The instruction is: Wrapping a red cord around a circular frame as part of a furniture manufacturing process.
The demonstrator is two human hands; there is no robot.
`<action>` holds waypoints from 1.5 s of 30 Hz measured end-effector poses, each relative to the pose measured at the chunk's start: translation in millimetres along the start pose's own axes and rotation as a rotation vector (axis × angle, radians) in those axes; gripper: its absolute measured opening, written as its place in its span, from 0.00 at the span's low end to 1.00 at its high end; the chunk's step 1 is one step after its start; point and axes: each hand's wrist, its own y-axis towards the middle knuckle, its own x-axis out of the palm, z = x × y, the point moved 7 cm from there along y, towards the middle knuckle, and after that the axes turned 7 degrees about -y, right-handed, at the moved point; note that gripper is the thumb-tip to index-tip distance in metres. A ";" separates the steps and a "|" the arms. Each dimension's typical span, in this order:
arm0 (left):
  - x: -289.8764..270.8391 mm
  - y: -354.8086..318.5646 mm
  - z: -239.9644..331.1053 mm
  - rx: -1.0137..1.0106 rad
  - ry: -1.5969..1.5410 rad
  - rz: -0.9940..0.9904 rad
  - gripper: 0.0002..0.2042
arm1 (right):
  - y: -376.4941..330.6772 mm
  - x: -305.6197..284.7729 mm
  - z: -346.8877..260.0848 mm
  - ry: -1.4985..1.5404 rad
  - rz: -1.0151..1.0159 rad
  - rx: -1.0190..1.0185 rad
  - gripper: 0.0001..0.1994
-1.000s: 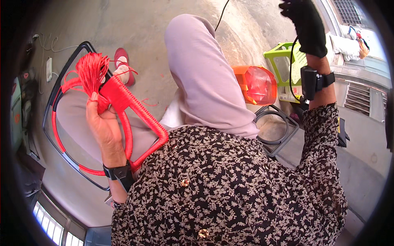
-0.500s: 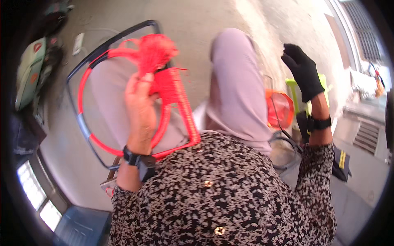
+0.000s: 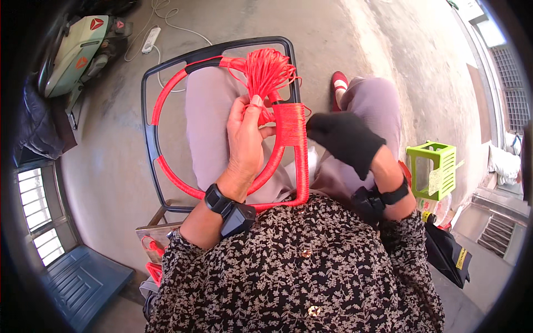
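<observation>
Clearly the left hand [image 3: 244, 141] has its grip closed on the red cord bundle [image 3: 269, 72] (right hand [image 3: 344, 139], gloved, loosely curled, holds nothing).

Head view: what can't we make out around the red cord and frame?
- Right hand: the black glove and its turned back hide the fingertips; any hold on the cord is unclear.
- Left hand: palm side faces away, so the grip is hidden.
- Frame: the near edge is hidden behind the blouse.
</observation>
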 end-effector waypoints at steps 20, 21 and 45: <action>0.3 2.7 -37.4 -0.320 -0.115 -0.102 0.10 | 3.4 -30.0 42.9 0.129 0.292 0.200 0.13; 0.4 2.4 -37.9 -0.326 -0.109 -0.099 0.10 | 4.8 -39.0 47.8 0.419 0.390 0.191 0.12; 12.3 -3.1 -19.2 -0.315 -0.372 -0.112 0.14 | -54.7 -78.0 113.7 0.105 1.032 -0.049 0.17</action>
